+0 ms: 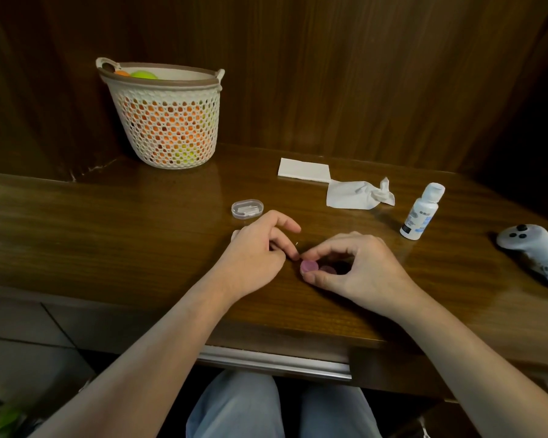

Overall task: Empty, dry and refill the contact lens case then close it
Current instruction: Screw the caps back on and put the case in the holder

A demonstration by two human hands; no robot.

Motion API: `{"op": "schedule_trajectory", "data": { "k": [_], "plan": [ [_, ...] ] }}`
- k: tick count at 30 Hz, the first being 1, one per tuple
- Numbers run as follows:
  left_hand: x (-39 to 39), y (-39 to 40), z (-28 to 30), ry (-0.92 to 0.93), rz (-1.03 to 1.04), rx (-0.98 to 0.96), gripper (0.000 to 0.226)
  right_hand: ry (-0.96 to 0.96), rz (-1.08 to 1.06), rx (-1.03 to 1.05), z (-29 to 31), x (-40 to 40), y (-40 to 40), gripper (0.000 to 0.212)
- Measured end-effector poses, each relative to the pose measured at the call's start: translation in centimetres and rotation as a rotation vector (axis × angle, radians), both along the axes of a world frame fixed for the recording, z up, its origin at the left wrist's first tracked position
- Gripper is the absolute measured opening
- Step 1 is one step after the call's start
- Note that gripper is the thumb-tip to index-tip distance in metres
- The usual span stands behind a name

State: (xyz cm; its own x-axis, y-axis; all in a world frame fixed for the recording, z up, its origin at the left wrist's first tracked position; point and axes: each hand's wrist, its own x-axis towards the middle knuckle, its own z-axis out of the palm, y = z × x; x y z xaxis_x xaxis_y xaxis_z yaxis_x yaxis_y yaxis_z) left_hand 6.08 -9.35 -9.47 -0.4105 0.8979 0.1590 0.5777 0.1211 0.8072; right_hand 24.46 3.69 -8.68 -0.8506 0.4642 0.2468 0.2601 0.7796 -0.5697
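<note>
Writing: the white solution bottle point(422, 212) is showing a blue-and-dark label, too small to read; the grey controller point(534, 252) is carrying dark marks that cannot be made out.
Contact lens case: the pink contact lens case point(317, 268), round and smooth, is lying near the front edge of the tabletop point(108, 235), about midway along it.
Right hand: the right hand point(358, 273) is curling over the case, thumb and forefinger pinching its left cap.
Left hand: the left hand point(260, 254) is resting just beside the case, fingers loosely bent, fingertips touching it; whether they are gripping cannot be told.
Materials: a clear oval plastic box point(247, 209) is sitting behind the hands; a folded tissue point(304, 170) and a crumpled tissue point(358, 194) are lying towards the back edge; a perforated cream basket point(168, 121) of orange and green balls is standing at the back left corner.
Surface: glossy dark wood grain is reflecting light, with wood panelling point(329, 74) rising behind.
</note>
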Motion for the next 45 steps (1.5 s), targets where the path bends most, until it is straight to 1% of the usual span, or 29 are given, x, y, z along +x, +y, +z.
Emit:
{"op": "schedule_trajectory", "data": {
  "k": [8, 11, 15, 20, 25, 27, 32, 34, 38, 42, 44, 45],
  "plan": [
    [0.1, 0.1, 0.0, -0.006, 0.007, -0.009, 0.051, -0.01, -0.006, 0.012, -0.1, 0.1, 0.0, 0.016],
    [0.1, 0.1, 0.1, -0.007, 0.003, -0.011, 0.05, -0.001, -0.006, -0.026, -0.2, 0.1, -0.1, 0.012],
    [0.0, 0.1, 0.0, -0.012, 0.001, 0.002, 0.05, -0.021, 0.017, -0.059, 0.1, 0.1, -0.2, 0.011],
    [0.1, -0.2, 0.0, -0.027, 0.0, 0.007, 0.05, -0.034, -0.009, -0.037, 0.4, 0.1, -0.3, 0.011],
    [0.3, -0.5, 0.3, -0.049, -0.045, 0.029, 0.038, -0.034, 0.004, -0.003, 0.5, 0.0, -0.7, 0.014],
    [0.5, -0.6, 0.4, -0.028, -0.067, 0.035, 0.033, -0.035, -0.002, -0.002, 0.5, 0.1, -0.8, 0.02],
    [0.6, -0.6, 0.4, -0.006, -0.068, 0.029, 0.032, -0.02, -0.003, -0.025, 0.5, 1.0, -0.5, 0.046],
    [0.6, -0.5, 0.2, 0.022, -0.071, 0.033, 0.03, -0.041, -0.005, -0.028, 0.7, 1.8, -0.1, 0.051],
    [0.5, -0.5, 0.0, 0.158, -0.073, 0.028, 0.035, -0.051, -0.036, -0.038, 0.6, 2.7, 0.3, 0.046],
    [0.5, -0.5, 0.0, 0.241, -0.091, 0.011, 0.049, -0.026, -0.042, 0.012, 0.1, 2.7, 0.1, 0.038],
    [0.6, -0.4, 0.1, 0.254, -0.102, 0.008, 0.049, -0.009, -0.04, 0.024, -0.1, 2.7, 0.2, 0.035],
    [0.6, -0.4, 0.1, 0.262, -0.106, 0.009, 0.045, 0.0, -0.04, 0.03, -0.1, 2.7, 0.2, 0.033]
  ]
}}
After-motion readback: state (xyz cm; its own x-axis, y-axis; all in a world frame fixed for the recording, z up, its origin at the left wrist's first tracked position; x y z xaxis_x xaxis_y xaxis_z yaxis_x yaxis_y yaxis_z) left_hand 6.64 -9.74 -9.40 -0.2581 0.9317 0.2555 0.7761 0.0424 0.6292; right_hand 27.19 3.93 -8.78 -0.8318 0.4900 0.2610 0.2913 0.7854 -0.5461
